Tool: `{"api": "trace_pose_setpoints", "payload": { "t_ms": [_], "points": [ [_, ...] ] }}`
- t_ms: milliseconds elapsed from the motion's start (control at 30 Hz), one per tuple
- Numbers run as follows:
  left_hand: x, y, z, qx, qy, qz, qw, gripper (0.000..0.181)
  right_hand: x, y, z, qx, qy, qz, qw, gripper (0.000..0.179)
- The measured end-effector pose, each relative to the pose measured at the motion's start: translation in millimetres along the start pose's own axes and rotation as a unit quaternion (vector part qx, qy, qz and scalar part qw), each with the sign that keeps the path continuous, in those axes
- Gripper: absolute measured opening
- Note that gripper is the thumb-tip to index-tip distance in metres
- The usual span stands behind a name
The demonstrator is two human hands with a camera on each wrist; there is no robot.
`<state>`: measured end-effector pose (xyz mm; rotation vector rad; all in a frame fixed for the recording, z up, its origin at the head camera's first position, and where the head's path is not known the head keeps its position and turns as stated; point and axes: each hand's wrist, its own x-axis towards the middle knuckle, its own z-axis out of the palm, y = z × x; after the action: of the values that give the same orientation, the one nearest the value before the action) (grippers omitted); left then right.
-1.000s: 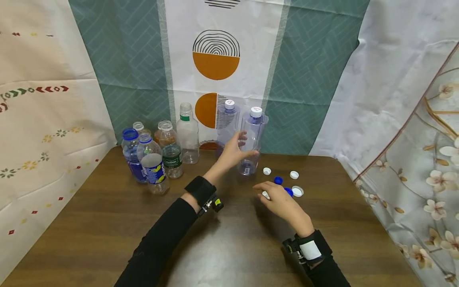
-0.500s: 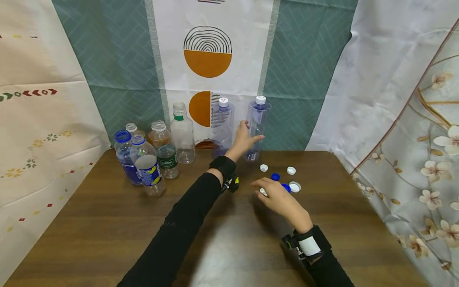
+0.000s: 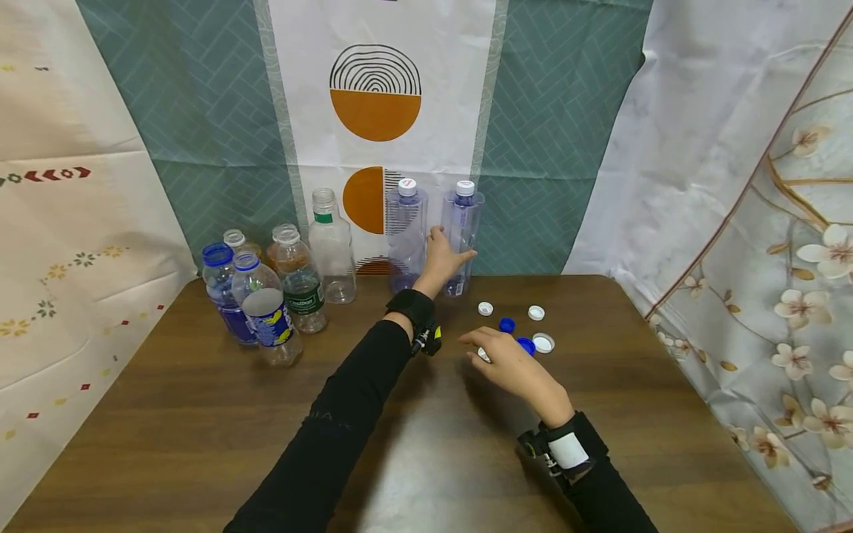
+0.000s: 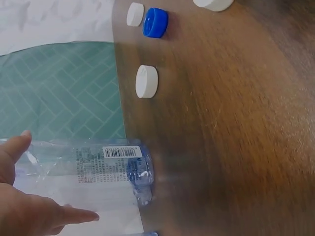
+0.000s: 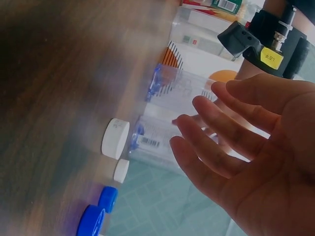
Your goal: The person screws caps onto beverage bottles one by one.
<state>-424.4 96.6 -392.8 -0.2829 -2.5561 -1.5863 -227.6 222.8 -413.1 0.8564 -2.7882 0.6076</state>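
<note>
Fingers nearly straight and parted, the left hand (image 3: 445,263) reaches to a white-capped bottle (image 3: 464,222), curled round nothing; whether it touches, I can't tell. The thin, lilac-tinted plastic has just been moved back beside its capped twin (image 3: 407,222), its placing seemingly almost done. The right hand (image 3: 512,363), relaxed and holding nothing, hovers near loose round caps (image 3: 507,325) on the wood-grain table (image 3: 413,474). Clear uncapped bottles (image 3: 333,255) cluster leftward.

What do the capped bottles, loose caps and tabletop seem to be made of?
Capped bottles: likely glossy clear plastic, faintly purple; the backdrop shows through. Loose caps: probably molded plastic; smooth, opaque, solid white or blue. Tabletop: wood or wood-effect laminate; the brown grain and soft sheen fit both.
</note>
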Motion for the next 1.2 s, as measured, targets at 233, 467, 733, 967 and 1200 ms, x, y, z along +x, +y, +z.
{"api": "trace_pose_setpoints", "payload": {
  "t_ms": [233, 467, 733, 967, 1200],
  "points": [
    [-5.7, 1.1, -4.5, 0.006, 0.009, -0.008, 0.9999, 0.095, 4.6, -4.8, -1.8, 0.002, -0.001, -0.015, 0.9999, 0.026],
    [-23.3, -4.3, -10.1, 0.010, -0.019, 0.008, 0.9997, 0.105, 6.3, -8.2, -2.9, 0.000, -0.008, -0.021, 0.9997, 0.026],
    [-64.0, -3.3, -17.4, 0.018, -0.099, 0.023, 0.9946, 0.100, 4.5, -6.6, -0.3, 0.015, -0.027, -0.015, 0.9994, 0.026],
    [-99.7, 1.1, -21.8, 0.047, -0.151, 0.054, 0.9860, 0.092, -2.2, -4.2, 3.2, 0.020, -0.030, -0.003, 0.9993, 0.024],
    [-133.9, -8.4, -49.9, 0.067, -0.204, 0.058, 0.9749, 0.092, 0.3, -8.2, 9.4, 0.035, -0.040, -0.007, 0.9986, 0.023]
  ]
}}
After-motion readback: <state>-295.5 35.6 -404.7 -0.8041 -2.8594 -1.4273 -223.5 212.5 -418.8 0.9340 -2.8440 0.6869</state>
